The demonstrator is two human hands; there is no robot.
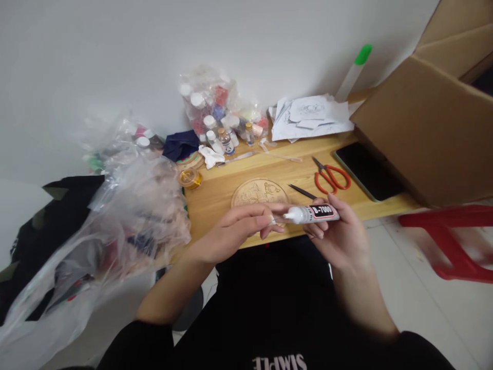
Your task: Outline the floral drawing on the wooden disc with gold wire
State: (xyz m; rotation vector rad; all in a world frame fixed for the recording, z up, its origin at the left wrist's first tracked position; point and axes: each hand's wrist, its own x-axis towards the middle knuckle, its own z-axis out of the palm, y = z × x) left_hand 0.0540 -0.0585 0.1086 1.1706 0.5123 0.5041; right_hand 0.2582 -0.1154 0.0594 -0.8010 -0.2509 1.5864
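My right hand (346,231) is wrapped round a glue tube (323,212) marked B-7000, lying nearly level with its white nozzle pointing left. Close to that nozzle, my left hand (241,226) pinches a small white piece (272,220), perhaps the tube's cap; the fingers hide most of it. Behind both hands a round wooden disc (259,191) with a line design lies on the wooden table (285,167). A black pointed tool (301,191) rests right of the disc, its near end hidden behind my right hand.
Red-handled scissors (332,177) and a black phone (370,169) lie to the right, beside a large cardboard box (431,128). Bagged bottles (210,123) and papers (311,115) line the wall. Plastic bags (142,200) crowd the left; a red stool (442,231) stands right.
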